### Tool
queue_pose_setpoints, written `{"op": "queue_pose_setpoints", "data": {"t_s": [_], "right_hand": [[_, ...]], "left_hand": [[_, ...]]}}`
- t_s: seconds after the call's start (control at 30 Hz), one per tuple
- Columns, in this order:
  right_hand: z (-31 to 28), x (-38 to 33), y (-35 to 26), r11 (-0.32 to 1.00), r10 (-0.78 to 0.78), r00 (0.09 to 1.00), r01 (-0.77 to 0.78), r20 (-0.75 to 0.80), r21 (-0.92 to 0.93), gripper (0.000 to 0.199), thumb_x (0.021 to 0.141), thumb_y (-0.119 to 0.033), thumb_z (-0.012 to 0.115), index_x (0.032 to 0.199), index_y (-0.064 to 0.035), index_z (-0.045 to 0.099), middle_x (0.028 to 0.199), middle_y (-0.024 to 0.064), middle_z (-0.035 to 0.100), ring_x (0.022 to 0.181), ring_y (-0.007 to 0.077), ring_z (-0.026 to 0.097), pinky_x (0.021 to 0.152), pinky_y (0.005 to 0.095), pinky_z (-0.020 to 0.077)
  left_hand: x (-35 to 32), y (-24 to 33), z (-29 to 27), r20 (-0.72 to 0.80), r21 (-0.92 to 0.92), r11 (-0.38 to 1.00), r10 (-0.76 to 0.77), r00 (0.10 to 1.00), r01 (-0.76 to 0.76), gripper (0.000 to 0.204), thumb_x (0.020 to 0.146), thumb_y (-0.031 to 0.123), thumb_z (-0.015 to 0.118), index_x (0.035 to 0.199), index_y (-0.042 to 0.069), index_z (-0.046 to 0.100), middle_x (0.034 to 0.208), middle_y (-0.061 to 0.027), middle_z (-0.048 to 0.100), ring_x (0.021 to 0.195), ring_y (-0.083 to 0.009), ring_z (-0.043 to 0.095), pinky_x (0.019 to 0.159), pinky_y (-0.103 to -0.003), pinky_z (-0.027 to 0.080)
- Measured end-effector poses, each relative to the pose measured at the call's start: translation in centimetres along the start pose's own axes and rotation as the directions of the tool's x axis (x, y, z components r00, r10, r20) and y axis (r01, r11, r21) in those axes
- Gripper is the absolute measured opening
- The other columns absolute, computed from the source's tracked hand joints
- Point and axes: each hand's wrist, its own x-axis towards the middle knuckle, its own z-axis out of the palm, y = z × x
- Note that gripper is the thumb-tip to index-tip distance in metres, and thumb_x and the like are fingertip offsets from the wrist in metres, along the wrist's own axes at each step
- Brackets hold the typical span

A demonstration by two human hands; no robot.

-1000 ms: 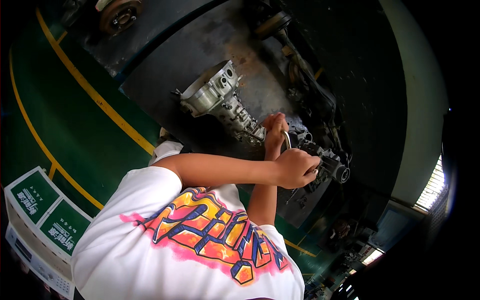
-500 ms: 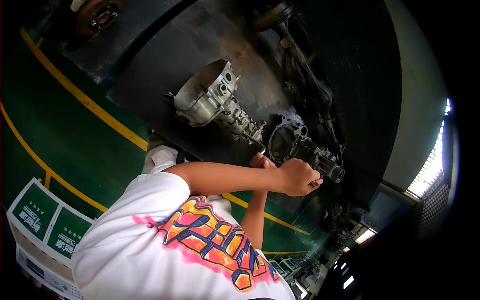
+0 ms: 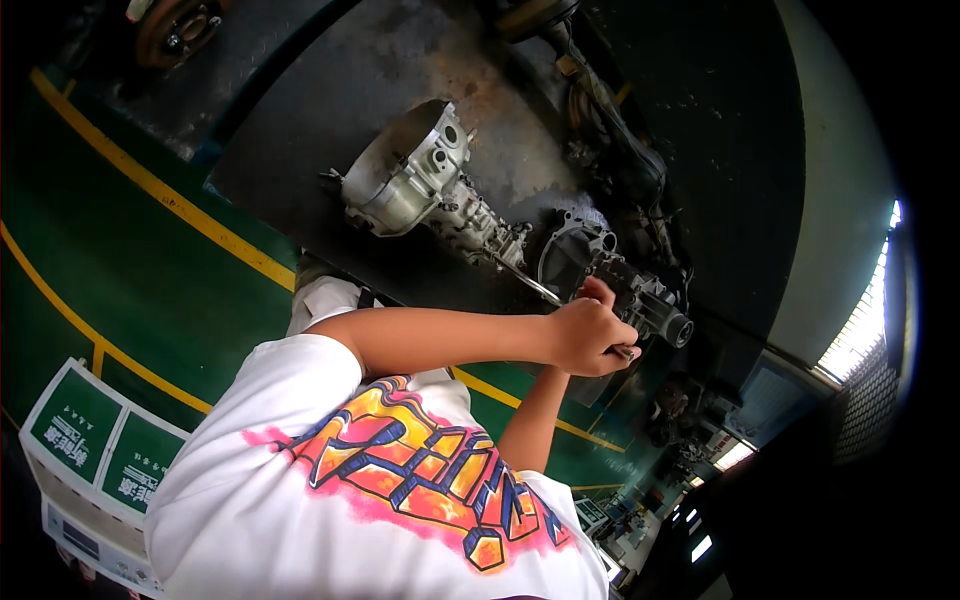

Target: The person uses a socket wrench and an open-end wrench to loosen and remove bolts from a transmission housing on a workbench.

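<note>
A slim metal rod-shaped tool point(image 3: 530, 285) is gripped in the left hand point(image 3: 585, 335), fingers curled tight around it, against a dark grey cast gearbox part point(image 3: 620, 280) on the black workbench point(image 3: 330, 120). The right hand is hidden behind it; its fingers cannot be told. Compared with a second ago, the silver bell-shaped transmission housing point(image 3: 410, 170) is seen lower, the fist farther right.
</note>
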Motion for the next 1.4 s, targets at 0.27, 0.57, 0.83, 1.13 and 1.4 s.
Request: {"op": "queue_pose_setpoints", "data": {"t_s": [0.27,0.57,0.83,1.13,1.4], "right_hand": [[4.8,-3.4,1.3,0.814,-0.394,0.665,0.573,0.634,-0.095,0.022,0.068,0.000,0.065,0.088,-0.0064,0.068,0.093,0.0063,0.066,0.089,0.0267,0.059,0.085,0.0381,0.0456],[3.9,4.9,-0.4,0.841,-0.472,0.862,0.503,0.183,-0.200,0.022,0.078,0.004,0.069,0.100,0.0018,0.066,0.103,0.0158,0.064,0.096,0.0291,0.064,0.083,0.0380,0.0495],[0.7,-4.3,2.1,0.878,0.011,0.785,-0.304,0.620,0.369,0.017,0.084,0.002,0.057,0.100,0.0035,0.064,0.088,0.0062,0.066,0.081,0.0155,0.060,0.077,0.0302,0.0483],[0.8,8.7,2.5,0.923,-0.092,0.876,-0.103,0.474,0.370,0.016,0.094,-0.013,0.060,0.105,-0.0010,0.062,0.085,-0.0010,0.060,0.081,0.0088,0.056,0.071,0.0241,0.0455],[-3.9,0.2,0.8,0.965,-0.202,0.513,-0.040,0.834,0.258,0.020,0.099,-0.006,0.053,0.117,0.0013,0.058,0.110,0.0110,0.061,0.105,0.0180,0.056,0.095,0.0305,0.0423]], "left_hand": [[1.1,1.2,1.4,0.414,0.073,0.978,-0.208,0.886,0.195,0.034,0.093,0.028,0.056,0.065,0.008,0.053,0.057,-0.0139,0.058,0.054,-0.0370,0.060,0.051,-0.046,0.047],[-0.7,-0.5,2.9,0.126,0.109,0.982,0.139,0.982,-0.153,0.031,0.083,0.013,0.066,0.060,0.007,0.045,0.051,-0.0110,0.050,0.050,-0.0311,0.056,0.049,-0.040,0.043],[3.6,-1.5,0.9,-0.010,0.242,0.938,-0.252,0.968,0.247,0.039,0.096,0.027,0.060,0.070,0.000,0.048,0.054,-0.0170,0.042,0.051,-0.0327,0.031,0.048,-0.039,0.033],[4.3,0.7,4.6,-0.133,0.078,0.940,-0.320,0.938,0.332,0.033,0.094,0.028,0.060,0.076,0.001,0.059,0.058,-0.0100,0.055,0.055,-0.0163,0.052,0.054,-0.032,0.041],[4.3,0.0,2.1,-0.217,0.174,0.939,-0.257,0.942,0.296,0.041,0.099,0.022,0.054,0.066,0.003,0.039,0.057,0.0020,0.031,0.057,-0.0058,0.029,0.049,-0.029,0.025]]}}
